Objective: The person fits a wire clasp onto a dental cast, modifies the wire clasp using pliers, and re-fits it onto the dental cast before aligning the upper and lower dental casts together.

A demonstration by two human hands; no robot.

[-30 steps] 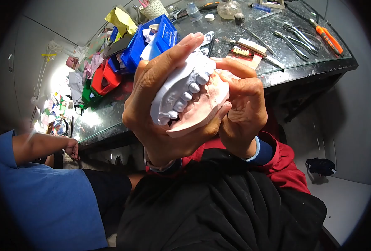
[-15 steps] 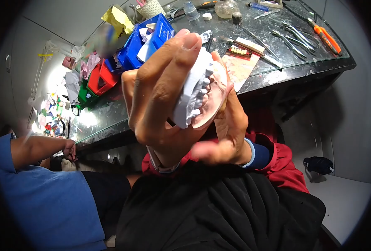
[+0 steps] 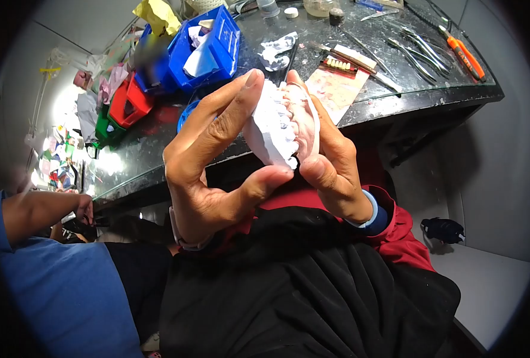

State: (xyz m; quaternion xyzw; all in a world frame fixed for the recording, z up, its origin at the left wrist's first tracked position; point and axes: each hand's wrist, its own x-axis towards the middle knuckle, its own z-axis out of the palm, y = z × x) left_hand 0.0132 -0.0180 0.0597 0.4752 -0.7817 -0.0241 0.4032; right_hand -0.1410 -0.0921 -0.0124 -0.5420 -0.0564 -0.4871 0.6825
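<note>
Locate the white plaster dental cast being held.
Head view, just above centre: the white plaster dental cast is in the left hand, teeth facing the pale pink dental cast in the right hand.

a round black vignette closes off the corners, and the wide lens bows the table edge into a curve. harsh glare burns out detail at the left, with another white patch on the glossy tabletop there. the white dental cast is brightly lit, nearly washed out in places. deep shadow fills the space below the table; a soft blur smears the leftmost blue bin.
</note>
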